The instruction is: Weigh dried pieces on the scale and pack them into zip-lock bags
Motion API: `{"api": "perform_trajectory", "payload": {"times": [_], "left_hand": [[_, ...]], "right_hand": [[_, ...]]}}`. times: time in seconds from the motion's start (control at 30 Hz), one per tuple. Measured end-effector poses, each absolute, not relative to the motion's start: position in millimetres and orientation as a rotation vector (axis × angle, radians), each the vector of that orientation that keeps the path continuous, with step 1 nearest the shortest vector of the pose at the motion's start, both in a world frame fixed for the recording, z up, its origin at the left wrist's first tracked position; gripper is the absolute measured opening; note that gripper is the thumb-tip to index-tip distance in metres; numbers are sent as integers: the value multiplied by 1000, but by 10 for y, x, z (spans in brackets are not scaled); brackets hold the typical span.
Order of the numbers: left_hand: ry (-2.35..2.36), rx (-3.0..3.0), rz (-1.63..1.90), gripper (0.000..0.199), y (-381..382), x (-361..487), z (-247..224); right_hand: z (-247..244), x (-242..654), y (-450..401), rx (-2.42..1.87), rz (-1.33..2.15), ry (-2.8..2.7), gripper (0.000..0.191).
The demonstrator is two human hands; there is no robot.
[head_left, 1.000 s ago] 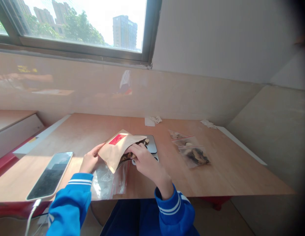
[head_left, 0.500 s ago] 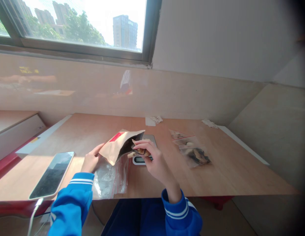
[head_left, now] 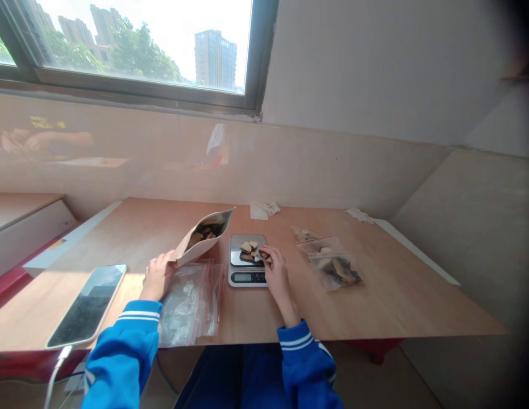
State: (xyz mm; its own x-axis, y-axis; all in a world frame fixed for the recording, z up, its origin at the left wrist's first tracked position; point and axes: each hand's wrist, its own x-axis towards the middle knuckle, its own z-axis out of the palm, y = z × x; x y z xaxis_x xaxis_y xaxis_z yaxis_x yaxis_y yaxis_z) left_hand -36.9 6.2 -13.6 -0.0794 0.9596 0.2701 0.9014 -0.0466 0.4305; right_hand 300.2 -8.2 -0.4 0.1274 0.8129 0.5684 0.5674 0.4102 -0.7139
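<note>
My left hand is closed on the lower end of a kraft paper pouch, which lies tilted with its mouth open to the right. Brown dried slices show inside it. At the right edge of a small digital scale, my right hand pinches a dark-edged dried slice. Several pale and dark dried slices rest on the scale's metal plate. I cannot read the scale's display. Clear zip bags with red seals lie in front of the pouch.
Zip bags holding dried slices lie to the right. On the left is a phone with a white cable. Crumpled tissue sits at the back by the wall, and more tissue lies at the back right.
My right hand has moved from the pouch's mouth down to the scale plate with a slice. The pouch has tipped, its mouth now facing up more, and the scale and its slices are uncovered.
</note>
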Motion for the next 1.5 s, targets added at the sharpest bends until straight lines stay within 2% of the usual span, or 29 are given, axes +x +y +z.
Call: {"api": "perform_trajectory", "payload": {"times": [0.17,0.3,0.43,0.63,1.13,1.23,1.5], "left_hand": [[2142,2047,690,42,70,-368,-140],[2151,2067,650,44,76,-370,-134],[2168,2070,628,44,83,-371,-142],[2185,2073,622,43,78,-362,-135],[2196,2083,612,43,80,-367,-139],[2205,2080,607,41,79,-361,-135],[2206,2071,604,42,70,-346,-113]], "right_hand": [[-130,2957,-2,-1379,219,-1639,46],[-133,2972,-21,-1404,199,-1659,49],[-153,2974,-57,-1408,235,-1565,45],[-135,2959,-57,-1404,219,-1572,16],[-152,3040,-95,-1370,115,-1380,35],[-166,3041,-96,-1330,185,-1369,39],[-187,3037,-95,-1330,205,-1277,22]]}}
